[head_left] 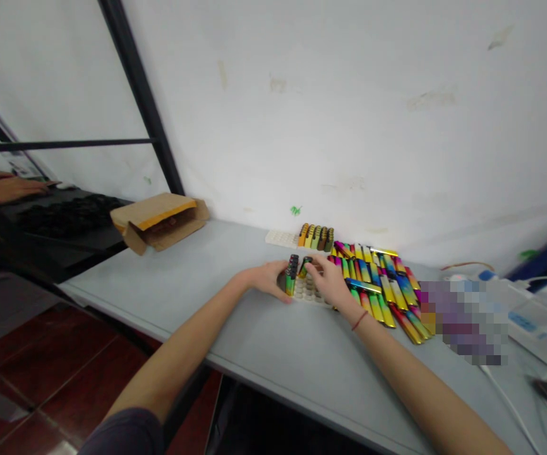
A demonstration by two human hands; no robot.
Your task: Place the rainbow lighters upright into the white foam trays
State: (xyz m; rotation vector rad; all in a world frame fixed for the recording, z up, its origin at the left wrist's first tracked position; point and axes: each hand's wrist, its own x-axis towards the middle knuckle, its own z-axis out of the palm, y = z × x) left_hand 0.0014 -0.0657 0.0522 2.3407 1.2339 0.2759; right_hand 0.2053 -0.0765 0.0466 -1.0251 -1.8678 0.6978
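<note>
My left hand [272, 280] grips the left end of a white holed tray [309, 292], thumb at the front corner and fingers behind. At that end of the tray stands a row of upright lighters [291, 277] with black tops and shiny green-yellow bodies. My right hand [328, 278] is closed on one lighter [304, 265], which it holds slightly tilted over the tray beside that row. Its lower end is hard to make out. Many multicoloured metallic lighters [363, 272] lie in a loose spread just right of my right hand.
Against the wall, a second white tray [280, 238] holds several rows of upright lighters [316, 236]. An open cardboard box [160, 218] lies at the table's left. White cables and a clear container [529, 316] are on the right. Another person's hand [11, 187] shows beyond the black frame [145, 82].
</note>
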